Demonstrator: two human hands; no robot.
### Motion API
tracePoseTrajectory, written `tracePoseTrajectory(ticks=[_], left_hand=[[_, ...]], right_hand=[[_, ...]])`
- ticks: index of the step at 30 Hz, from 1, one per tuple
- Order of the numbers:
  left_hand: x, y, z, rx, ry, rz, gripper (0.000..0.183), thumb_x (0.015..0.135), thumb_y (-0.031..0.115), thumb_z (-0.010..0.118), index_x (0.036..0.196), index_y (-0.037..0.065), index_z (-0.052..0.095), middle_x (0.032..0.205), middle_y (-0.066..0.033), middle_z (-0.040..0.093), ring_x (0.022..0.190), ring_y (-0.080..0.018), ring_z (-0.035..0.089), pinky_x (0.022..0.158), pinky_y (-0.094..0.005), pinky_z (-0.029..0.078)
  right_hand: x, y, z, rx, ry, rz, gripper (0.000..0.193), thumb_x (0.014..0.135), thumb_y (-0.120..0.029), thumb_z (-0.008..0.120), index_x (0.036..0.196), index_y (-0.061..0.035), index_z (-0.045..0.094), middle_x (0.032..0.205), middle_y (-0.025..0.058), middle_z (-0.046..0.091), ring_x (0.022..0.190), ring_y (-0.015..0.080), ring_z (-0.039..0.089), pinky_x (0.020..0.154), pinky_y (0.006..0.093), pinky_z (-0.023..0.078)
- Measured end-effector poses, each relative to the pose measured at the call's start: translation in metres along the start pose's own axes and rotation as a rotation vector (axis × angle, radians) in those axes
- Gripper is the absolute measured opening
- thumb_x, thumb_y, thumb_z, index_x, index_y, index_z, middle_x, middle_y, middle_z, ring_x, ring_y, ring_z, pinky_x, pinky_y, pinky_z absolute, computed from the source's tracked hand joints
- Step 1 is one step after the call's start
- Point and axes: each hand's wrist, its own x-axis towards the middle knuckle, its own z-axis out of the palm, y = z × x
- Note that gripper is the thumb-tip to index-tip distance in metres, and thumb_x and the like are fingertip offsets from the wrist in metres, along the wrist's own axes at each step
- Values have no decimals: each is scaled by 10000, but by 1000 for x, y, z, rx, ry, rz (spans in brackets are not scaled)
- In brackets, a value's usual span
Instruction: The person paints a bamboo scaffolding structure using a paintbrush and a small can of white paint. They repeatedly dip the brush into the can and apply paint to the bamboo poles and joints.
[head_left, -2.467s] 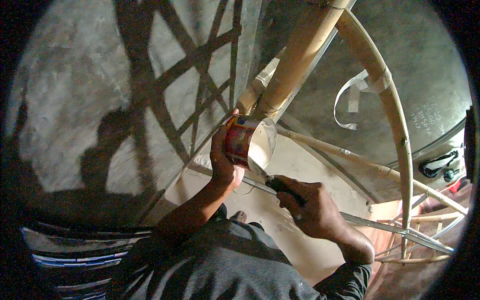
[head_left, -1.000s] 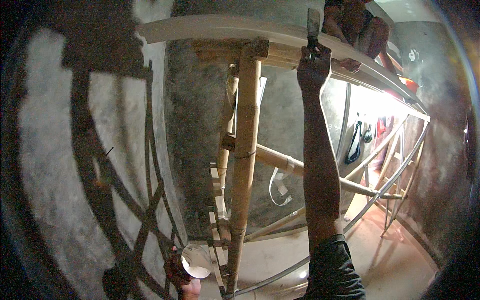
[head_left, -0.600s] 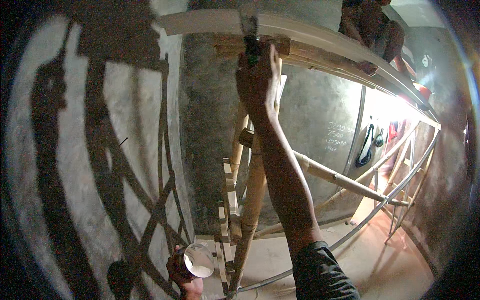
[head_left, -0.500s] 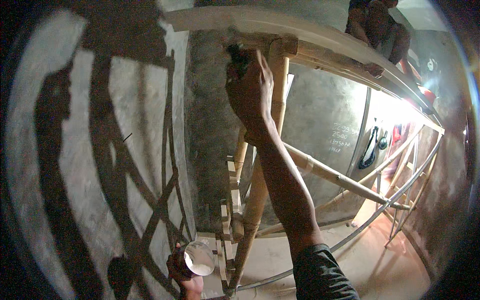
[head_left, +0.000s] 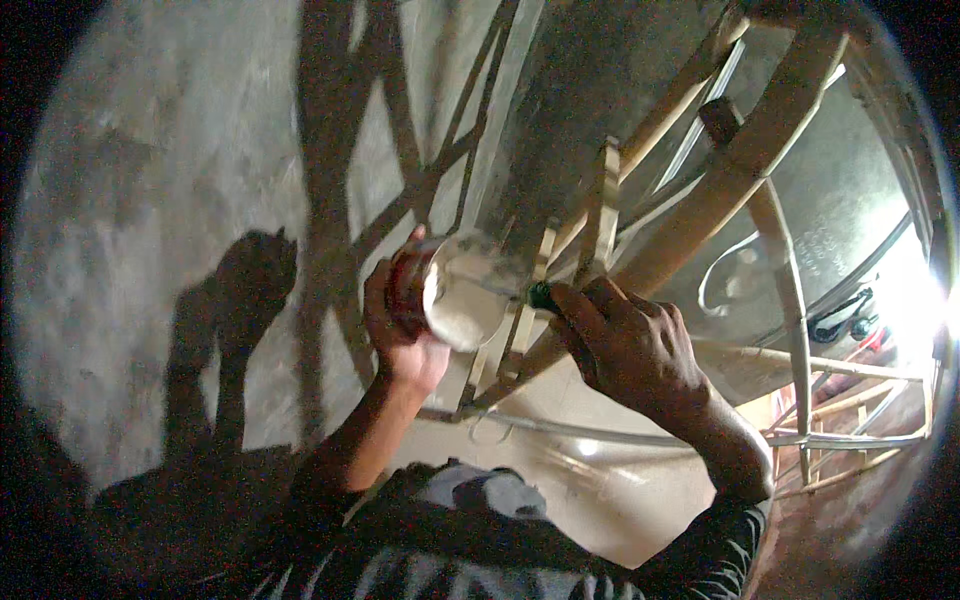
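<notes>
In my left hand (head_left: 408,352) is a round tin (head_left: 408,285), reddish outside, with its mouth tipped toward me and whitish material inside. My left fingers wrap round its side. My right hand (head_left: 640,350) grips a small tool with a dark green handle (head_left: 541,295), pinched between thumb and fingers. The tool points left at the tin's mouth. Its working end is blurred, so I cannot tell its kind or whether it touches the whitish material. Both hands are in front of my chest, close together.
Bamboo scaffold poles (head_left: 735,195) and short wooden pieces (head_left: 603,215) stand just beyond my hands. A grey plastered wall (head_left: 150,190) with cast shadows rises at left. A bright lamp (head_left: 925,280) glares at far right, near a dark hanging strap (head_left: 838,322). Pale floor (head_left: 600,490) lies below.
My right hand has come down from the upper wall to the tin, still holding the tool. The view has turned. The person seated on the upper board is out of view.
</notes>
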Motion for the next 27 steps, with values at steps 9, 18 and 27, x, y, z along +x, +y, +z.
tracePoseTrajectory(ticks=[9,18,27], left_hand=[[1,-27,-7,134,55,-46,481,1017,367,411,1349,59,572,1283,-66,637,1169,-194,607,1073,-375,420],[8,-43,-22,-1,10,25,453,1007,332,471,1364,62,544,1250,-75,630,1137,-208,600,1018,-368,459],[10,-29,-29,-6,7,89,464,1008,419,409,1332,134,581,1272,-14,631,1218,-219,559,1080,-452,395]], right_hand=[[-33,-11,55,450,-62,-27,316,897,-96,586,1204,-22,564,915,214,645,616,350,646,509,409,522],[-62,25,29,1794,-353,752,352,974,-223,582,1266,-27,567,922,91,679,649,167,603,542,289,475],[37,25,-86,1639,890,-13,415,983,-370,489,1187,-10,525,730,124,588,411,153,459,379,272,388]])
